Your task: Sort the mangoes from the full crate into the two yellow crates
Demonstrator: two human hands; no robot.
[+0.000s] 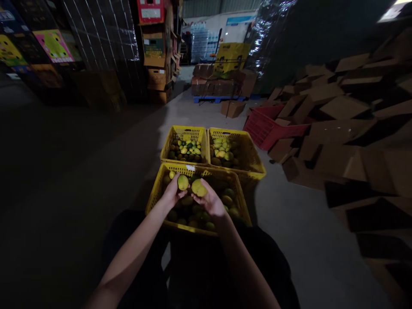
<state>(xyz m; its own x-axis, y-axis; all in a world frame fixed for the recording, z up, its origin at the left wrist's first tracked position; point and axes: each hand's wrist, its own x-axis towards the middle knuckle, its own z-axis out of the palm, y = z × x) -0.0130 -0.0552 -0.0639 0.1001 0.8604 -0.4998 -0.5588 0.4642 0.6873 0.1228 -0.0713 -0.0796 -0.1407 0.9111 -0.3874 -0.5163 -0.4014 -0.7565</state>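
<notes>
Over the near yellow crate, my left hand holds a round yellow-green fruit. My right hand is closed around a slightly larger yellow-green fruit, close to the first one but apart from it. Several green and yellowish fruits lie in the crate below my hands. Beyond it stand two more yellow crates side by side. The left one holds small yellow and green fruits, and the right one has fruits mostly in its left part.
A red crate lies at the right beside a big heap of cardboard boxes. Farther ahead, boxes stand on a blue pallet. Stacked cartons rise at the back left. My legs are close to the near crate.
</notes>
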